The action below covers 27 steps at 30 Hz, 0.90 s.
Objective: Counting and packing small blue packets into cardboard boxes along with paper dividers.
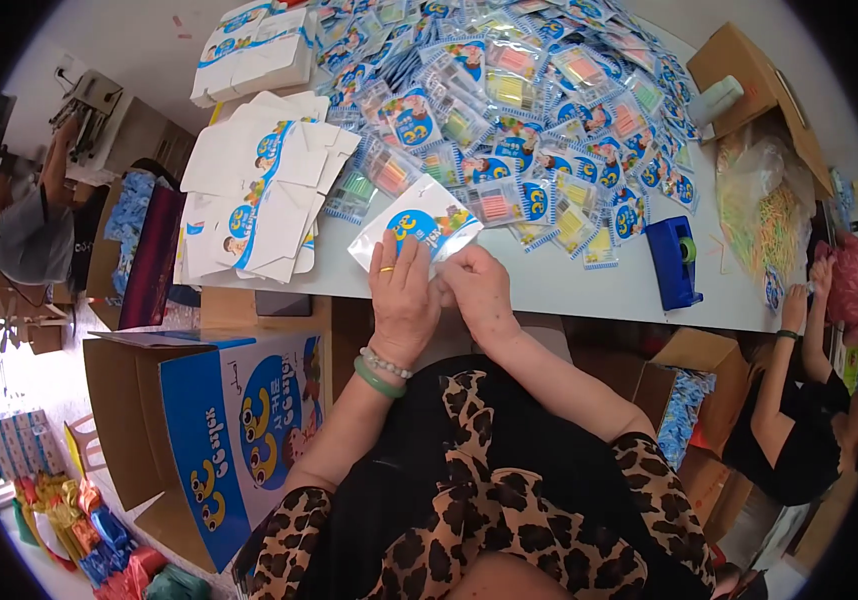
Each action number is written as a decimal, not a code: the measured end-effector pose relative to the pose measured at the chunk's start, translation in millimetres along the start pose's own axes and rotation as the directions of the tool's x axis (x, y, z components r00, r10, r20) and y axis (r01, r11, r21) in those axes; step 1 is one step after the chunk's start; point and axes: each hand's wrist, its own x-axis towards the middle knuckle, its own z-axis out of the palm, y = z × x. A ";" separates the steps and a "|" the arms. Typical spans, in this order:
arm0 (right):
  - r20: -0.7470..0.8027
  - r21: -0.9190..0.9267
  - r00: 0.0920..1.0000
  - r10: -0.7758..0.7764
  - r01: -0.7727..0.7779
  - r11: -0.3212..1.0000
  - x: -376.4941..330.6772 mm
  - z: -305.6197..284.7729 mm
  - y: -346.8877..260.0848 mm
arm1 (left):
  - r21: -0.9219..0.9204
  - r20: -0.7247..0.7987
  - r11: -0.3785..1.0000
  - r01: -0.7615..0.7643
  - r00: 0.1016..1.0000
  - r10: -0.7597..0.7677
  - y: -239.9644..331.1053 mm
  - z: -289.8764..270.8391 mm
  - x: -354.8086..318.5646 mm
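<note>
Mid-frame: L hand (404, 303) holds slanted wht carton (427, 220) just above it; R hand (481, 292) pinches carton's lwr-R edge, equally nr.

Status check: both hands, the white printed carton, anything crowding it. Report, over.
Left hand laid over white printed carton. Right hand curled at its near edge. Packet pile crowds the far side; tape dispenser off to the right.

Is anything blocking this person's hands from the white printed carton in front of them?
Nothing visible: the left hand lies directly on the white printed carton, and the right hand is at its near edge. The plastic packets lie beyond it, not between.
</note>
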 end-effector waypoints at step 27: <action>0.186 0.086 0.981 -0.049 0.033 0.996 32.3 -35.1 36.7 | 0.040 0.075 0.999 -0.011 0.997 0.008 23.3 -20.5 11.1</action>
